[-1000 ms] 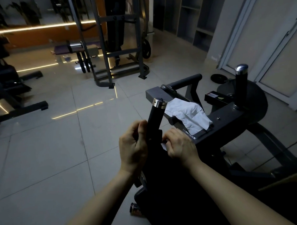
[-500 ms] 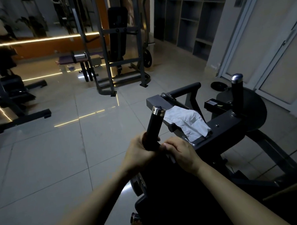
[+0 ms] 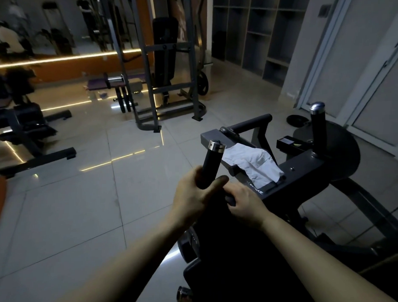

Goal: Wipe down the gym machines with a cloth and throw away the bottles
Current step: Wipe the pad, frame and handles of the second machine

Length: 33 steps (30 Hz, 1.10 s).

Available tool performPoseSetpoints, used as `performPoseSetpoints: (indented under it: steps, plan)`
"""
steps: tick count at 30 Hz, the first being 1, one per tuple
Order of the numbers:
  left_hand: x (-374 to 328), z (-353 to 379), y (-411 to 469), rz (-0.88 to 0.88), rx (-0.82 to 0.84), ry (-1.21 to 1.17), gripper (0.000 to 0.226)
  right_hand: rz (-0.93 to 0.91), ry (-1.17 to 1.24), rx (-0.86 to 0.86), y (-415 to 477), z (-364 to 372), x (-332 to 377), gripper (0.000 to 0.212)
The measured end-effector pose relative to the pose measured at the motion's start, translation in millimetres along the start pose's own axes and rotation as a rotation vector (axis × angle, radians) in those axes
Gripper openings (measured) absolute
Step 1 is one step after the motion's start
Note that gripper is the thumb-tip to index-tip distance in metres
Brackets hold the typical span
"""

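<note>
A dark gym machine (image 3: 302,169) stands in front of me with two upright black handles capped in chrome. My left hand (image 3: 193,196) is wrapped around the base of the near handle (image 3: 211,164). Just to its right, my right hand (image 3: 245,201) is closed on a dark part of the machine at the handle's foot; what it grips is too dark to tell. A white cloth (image 3: 252,160) lies draped over the machine's frame, beyond both hands and untouched. A small dark bottle or can (image 3: 184,293) lies on the floor by the machine's base.
The second handle (image 3: 317,124) rises at the right. A tall grey rack (image 3: 166,68) and a weight bench (image 3: 116,86) stand behind, another machine (image 3: 23,134) at the left. Shelving (image 3: 257,31) and doors (image 3: 376,77) line the right wall. A weight plate (image 3: 297,120) lies on the tiled floor.
My left hand turned from pinching the handle's side to a full wrap around its base. My right hand stayed low beside it. The view tilted upward.
</note>
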<state>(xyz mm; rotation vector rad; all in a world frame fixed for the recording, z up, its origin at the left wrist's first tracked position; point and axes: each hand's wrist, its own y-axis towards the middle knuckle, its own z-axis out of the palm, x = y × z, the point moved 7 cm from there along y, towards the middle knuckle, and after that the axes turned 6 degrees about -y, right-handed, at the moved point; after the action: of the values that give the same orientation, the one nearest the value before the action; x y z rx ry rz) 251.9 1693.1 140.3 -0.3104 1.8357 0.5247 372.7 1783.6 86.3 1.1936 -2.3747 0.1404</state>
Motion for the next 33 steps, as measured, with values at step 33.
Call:
performPoseSetpoints:
  steps: [33]
  plan:
    - [-29,-34,18,-0.019,0.131,-0.051,0.063,0.283,0.461,-0.445,-20,-101,50,0.008]
